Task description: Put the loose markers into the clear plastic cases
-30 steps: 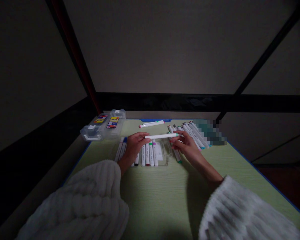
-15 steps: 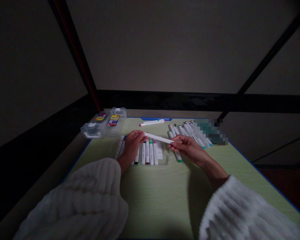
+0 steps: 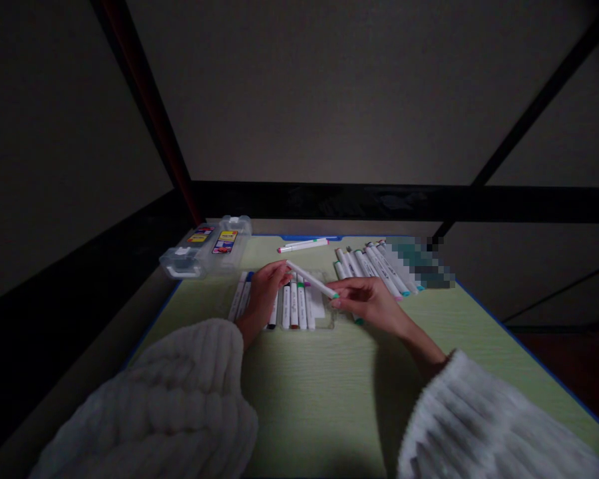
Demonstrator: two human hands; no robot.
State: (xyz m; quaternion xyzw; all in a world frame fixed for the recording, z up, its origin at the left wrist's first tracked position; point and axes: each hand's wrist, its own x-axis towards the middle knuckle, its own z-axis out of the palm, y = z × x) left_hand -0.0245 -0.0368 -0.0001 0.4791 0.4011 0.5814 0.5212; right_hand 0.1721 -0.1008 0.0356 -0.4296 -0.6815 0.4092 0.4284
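You have the white marker [image 3: 312, 280] slung between both hands, lifted just above the clear tray [image 3: 332, 318] that sits mid-bench towards the far edge. It slants, with the teal-capped end nearer you and to the right. Your left hand [image 3: 264, 293] pinches the far end with its fingertips, and your right hand [image 3: 368, 303] pinches the teal end, the other fingers loosely curled; the light is dim, so the exact finger contact is hard to read.

Expect the marker to be light and stiff, with a smooth plastic barrel that can roll or slip under a loose pinch. The caps look like the weak spot, since pulling on them may pop one off, so the barrel just inside each cap is probably the safer hold. It is unlikely to be fragile.

More markers lie side by side in the tray under it. Another row of markers [image 3: 379, 266] fans out near the far right edge, and a lone marker [image 3: 303, 245] lies along the far edge. A clear lidded box [image 3: 207, 251] sits at the far left corner of the bench [image 3: 319, 392].
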